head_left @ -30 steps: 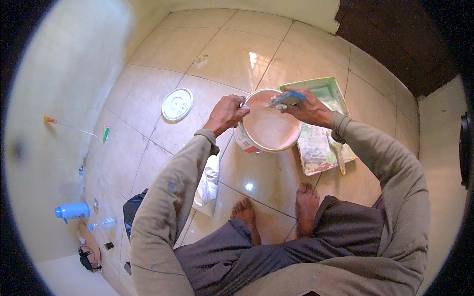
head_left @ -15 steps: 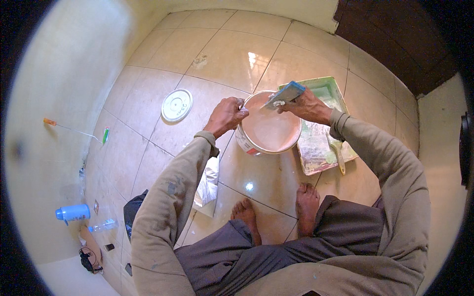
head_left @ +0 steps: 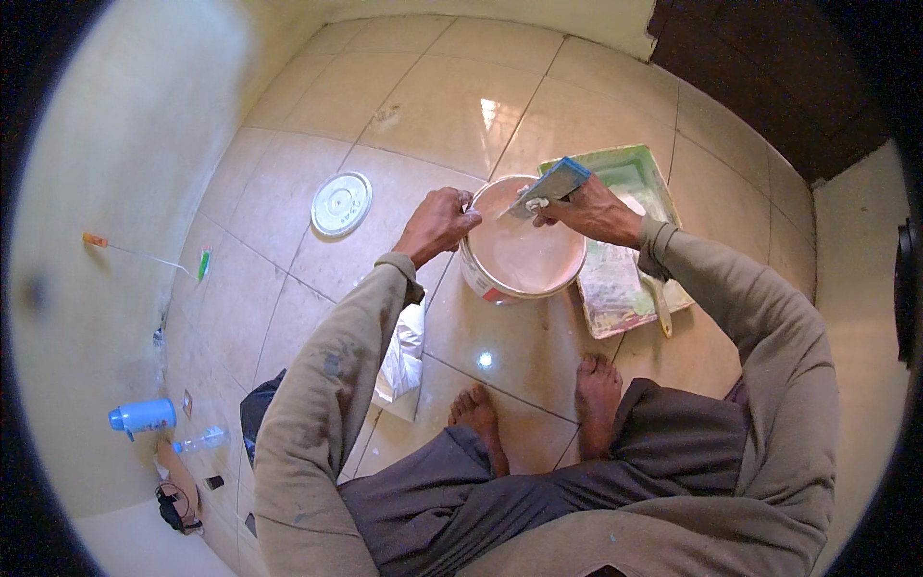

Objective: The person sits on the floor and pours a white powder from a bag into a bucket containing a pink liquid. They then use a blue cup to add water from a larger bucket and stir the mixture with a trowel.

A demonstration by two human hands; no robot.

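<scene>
A white bucket stands on the tiles before me, its inside coated pinkish beige. My left hand is closed at its left rim, fingertips whitened. In my right hand I grip a wide putty scraper with a grey blade and a blue edge, tilted over the bucket's far right rim. White paste clings near the fingers holding it. Right of the bucket lies a green paint tray, smeared with white and pink. A brush with a yellowish handle rests on the tray's near right part.
A round white lid lies on the floor to the left. White crumpled sheeting is beside my left forearm. Near the left wall are a paint roller frame, a blue flask and a clear bottle. My bare feet are close to the bucket.
Both hands and the scraper have barely shifted at the bucket. The whole view has moved very slightly; nothing was taken hold of or let go.
</scene>
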